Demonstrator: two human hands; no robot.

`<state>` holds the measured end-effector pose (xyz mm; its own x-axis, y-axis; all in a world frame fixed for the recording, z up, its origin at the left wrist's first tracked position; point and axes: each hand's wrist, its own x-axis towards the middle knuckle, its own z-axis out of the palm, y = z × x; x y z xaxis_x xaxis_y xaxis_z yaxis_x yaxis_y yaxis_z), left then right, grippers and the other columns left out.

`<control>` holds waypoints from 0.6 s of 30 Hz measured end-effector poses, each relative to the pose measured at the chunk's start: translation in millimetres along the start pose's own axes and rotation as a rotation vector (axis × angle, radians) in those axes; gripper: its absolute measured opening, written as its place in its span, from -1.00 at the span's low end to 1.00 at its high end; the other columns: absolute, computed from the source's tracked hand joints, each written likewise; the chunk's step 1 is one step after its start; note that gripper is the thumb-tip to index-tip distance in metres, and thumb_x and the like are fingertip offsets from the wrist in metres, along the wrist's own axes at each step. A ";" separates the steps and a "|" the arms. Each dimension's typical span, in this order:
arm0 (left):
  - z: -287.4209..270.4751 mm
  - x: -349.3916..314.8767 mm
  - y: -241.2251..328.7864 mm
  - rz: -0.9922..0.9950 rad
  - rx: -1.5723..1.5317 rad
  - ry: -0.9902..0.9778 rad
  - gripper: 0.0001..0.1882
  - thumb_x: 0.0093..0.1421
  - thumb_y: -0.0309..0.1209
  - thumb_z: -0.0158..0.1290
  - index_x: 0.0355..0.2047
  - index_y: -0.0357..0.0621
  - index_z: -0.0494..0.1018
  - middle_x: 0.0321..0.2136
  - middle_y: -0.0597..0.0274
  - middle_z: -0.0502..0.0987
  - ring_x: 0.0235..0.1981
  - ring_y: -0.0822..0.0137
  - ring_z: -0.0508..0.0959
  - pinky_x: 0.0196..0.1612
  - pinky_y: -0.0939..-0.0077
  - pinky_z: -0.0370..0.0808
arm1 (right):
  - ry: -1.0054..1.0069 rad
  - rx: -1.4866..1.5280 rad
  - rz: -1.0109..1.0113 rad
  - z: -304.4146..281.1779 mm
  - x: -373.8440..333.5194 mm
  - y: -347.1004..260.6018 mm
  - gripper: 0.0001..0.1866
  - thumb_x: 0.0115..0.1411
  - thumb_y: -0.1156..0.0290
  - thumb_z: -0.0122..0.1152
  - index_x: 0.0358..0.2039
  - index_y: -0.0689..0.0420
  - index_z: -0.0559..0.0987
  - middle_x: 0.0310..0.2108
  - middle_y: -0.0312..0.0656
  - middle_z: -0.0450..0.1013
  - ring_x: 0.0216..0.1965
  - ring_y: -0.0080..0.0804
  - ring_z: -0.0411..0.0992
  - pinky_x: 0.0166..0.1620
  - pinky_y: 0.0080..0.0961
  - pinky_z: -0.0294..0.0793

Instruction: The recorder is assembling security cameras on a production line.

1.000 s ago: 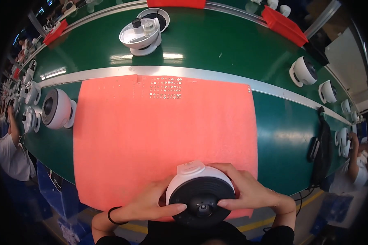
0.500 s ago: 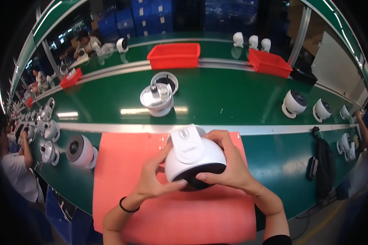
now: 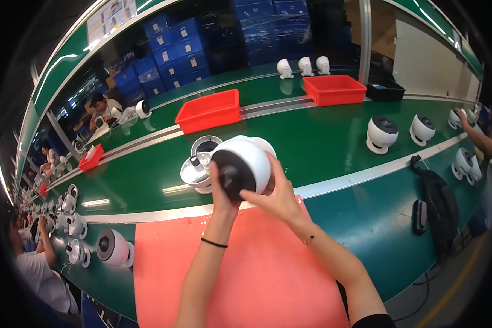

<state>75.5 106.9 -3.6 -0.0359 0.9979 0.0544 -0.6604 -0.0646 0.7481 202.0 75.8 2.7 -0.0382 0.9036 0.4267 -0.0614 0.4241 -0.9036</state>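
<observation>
Lifting the white fan (image 3: 243, 164) higher than before, both hands gripping.

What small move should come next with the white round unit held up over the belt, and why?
Probably a short lowering onto the green belt. Both the left hand and the right hand hold the white round unit in the air, past the far edge of the red mat, above belt space beside the open white housing.
</observation>
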 end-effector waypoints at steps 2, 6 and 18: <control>7.7 11.9 -13.1 -0.177 -0.009 -0.139 -0.28 0.06 0.24 -0.15 0.04 -0.03 0.22 -0.01 0.17 0.32 0.01 0.22 0.36 0.02 0.23 0.36 | 0.069 0.116 0.143 -21.7 12.6 31.6 -0.08 -0.15 0.29 0.39 0.17 0.16 0.05 0.00 -0.02 0.23 -0.02 -0.23 0.33 -0.06 -0.40 0.44; -0.5 17.6 -36.7 -0.333 -0.187 0.175 -0.04 -0.03 -0.01 0.15 0.17 -0.19 -0.15 0.12 -0.07 0.02 0.10 -0.03 0.19 0.09 0.06 0.22 | 0.044 0.499 0.486 -52.6 26.4 39.9 -0.15 -0.01 0.02 0.23 0.16 0.15 0.05 0.01 -0.04 0.21 0.00 -0.21 0.31 -0.03 -0.37 0.40; -106.9 71.3 -21.8 0.135 -0.121 0.270 -0.46 0.05 -0.48 0.03 0.02 -0.26 0.07 -0.01 -0.06 0.19 0.05 0.01 0.26 0.15 0.13 0.25 | 0.296 0.586 0.529 -33.4 44.2 82.7 -0.03 0.01 0.02 0.23 0.14 0.10 -0.25 0.13 0.06 -0.05 0.08 -0.06 0.18 0.01 -0.15 0.30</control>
<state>7.2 180.4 -86.7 -0.3165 0.9477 -0.0417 -0.7199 -0.2114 0.6611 228.5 152.8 -54.5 0.0504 0.9876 -0.1485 -0.6197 -0.0857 -0.7802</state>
